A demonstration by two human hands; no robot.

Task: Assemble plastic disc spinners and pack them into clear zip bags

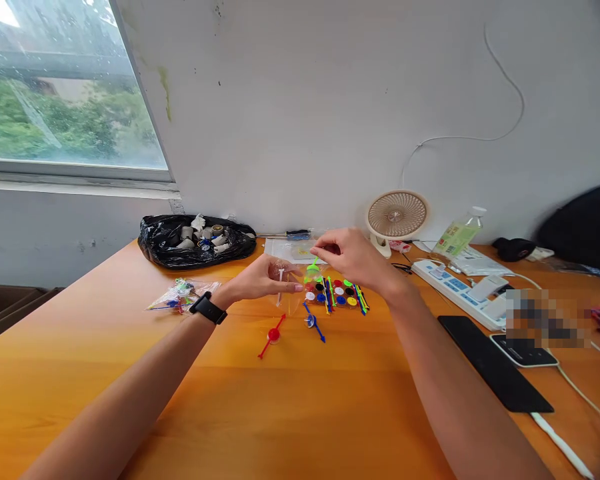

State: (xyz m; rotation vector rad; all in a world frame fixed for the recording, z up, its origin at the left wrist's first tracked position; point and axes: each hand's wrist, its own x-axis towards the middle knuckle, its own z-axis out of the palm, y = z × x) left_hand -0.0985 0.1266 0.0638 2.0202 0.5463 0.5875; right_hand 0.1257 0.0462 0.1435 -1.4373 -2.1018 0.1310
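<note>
My left hand (267,277) is closed on a clear plastic bag (276,301) with a white arrow piece (281,275) showing in it. My right hand (350,253) pinches the upper end of a bright green arrow spinner (313,270) just right of the bag; whether the spinner is inside the bag I cannot tell. A red arrow spinner (273,335) and a blue arrow spinner (311,321) lie on the table nearer to me. Behind them are coloured discs (341,300) and several loose arrow strips (361,300), partly hidden by my hands.
A filled clear bag (180,293) lies left, below a black plastic bag (153,243) of scraps. A screwdriver (297,235) rests by the wall. At right are a fan (398,215), a bottle (457,237), a power strip (455,293) and a black slab (495,363).
</note>
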